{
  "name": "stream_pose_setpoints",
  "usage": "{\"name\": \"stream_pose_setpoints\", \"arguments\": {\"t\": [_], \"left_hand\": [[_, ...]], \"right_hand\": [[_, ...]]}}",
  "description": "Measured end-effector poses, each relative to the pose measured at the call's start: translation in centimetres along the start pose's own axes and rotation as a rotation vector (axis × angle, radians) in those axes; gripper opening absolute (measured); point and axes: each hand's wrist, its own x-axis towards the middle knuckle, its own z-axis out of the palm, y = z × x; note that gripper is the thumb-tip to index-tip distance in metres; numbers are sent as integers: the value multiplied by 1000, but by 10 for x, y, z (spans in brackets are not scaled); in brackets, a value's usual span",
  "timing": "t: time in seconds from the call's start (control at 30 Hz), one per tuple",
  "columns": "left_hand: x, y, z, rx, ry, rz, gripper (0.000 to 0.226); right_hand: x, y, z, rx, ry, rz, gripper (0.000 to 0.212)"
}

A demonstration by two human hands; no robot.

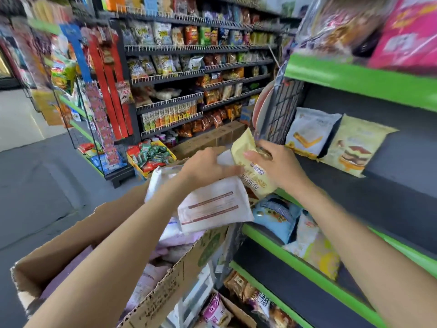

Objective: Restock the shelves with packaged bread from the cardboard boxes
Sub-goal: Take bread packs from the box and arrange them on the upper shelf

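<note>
Above the open cardboard box, the left hand grips a white bread packet with brown stripes, its print too blurred to read. The right hand pinches a cream bread packet reading "Kandu", just beside the green-edged shelf.

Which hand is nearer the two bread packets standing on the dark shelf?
Right. The right hand grips a yellow packet just left of the two shelved packets; the left hand is farther left.
</note>
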Motion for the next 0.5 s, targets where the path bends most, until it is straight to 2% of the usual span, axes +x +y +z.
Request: {"name": "stream_pose_setpoints", "arguments": {"t": [0.07, 0.17, 0.27, 0.37, 0.43, 0.5], "left_hand": [[11, 25, 12, -20, -14, 69, 42], [28, 62, 34, -18, 71, 184, 26], [44, 95, 58, -24, 120, 244, 34], [61, 119, 80, -105, 147, 282, 26], [75, 131, 91, -220, 157, 242, 23], [91, 139, 100, -426, 169, 148, 30]], "right_hand": [[-8, 14, -29, -29, 35, 27, 38], [-17, 39, -67, -143, 115, 121, 52], [-20, 61, -101, -174, 168, 190, 48], [-24, 76, -137, 121, 243, 281, 32], [-30, 96, -158, 513, 316, 431, 29], [-36, 121, -166, 832, 289, 525, 34]]}}
